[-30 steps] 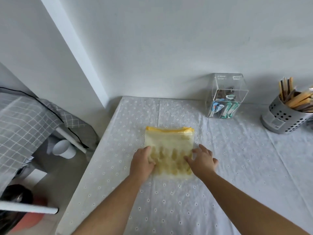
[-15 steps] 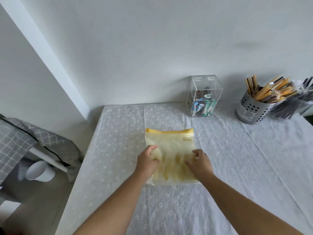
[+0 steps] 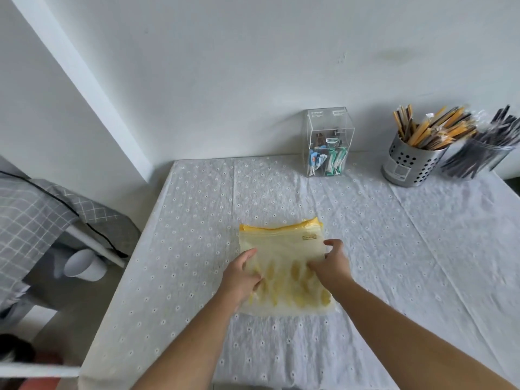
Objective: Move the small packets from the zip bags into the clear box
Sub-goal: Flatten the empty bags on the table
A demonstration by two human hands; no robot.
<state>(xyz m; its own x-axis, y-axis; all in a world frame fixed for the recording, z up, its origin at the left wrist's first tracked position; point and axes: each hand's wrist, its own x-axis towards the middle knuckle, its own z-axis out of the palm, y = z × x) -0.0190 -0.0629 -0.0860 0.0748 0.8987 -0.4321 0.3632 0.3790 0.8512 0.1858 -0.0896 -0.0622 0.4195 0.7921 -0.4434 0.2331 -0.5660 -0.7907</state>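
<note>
While the zip bags (image 3: 281,249) lie flat near the middle of the table (image 3: 394,249), yellow zip strips turned toward the wall, I judge the task to be at an early step for this lot. The yellow packets (image 3: 295,280) show through the plastic, all inside. The top strip looks closed, though I cannot be sure. My left hand (image 3: 242,277) sits on the left side of the bags, fingers curled down onto the plastic and thumb raised along the edge. My right hand (image 3: 333,263) curls round the right edge, fingers bent over it. Both have hold of the bags and nothing else. More than one yellow strip shows, but how many bags are stacked I cannot tell.

At the back, against the wall and well apart from the bags, the clear box (image 3: 327,122) stands upright. It holds some blue and green packets (image 3: 332,161) low down, with much room above them, so part of the work appears done. Left to do: open a bag, take out the packets, carry them to the box.

From bags to box the path runs over cloth alone. Right of the box stand a metal holder (image 3: 408,164) of sticks and a jar (image 3: 478,156) of dark wrapped ones, near enough to mind. On the left, the table's edge drops to the floor, well clear of my left hand.
</note>
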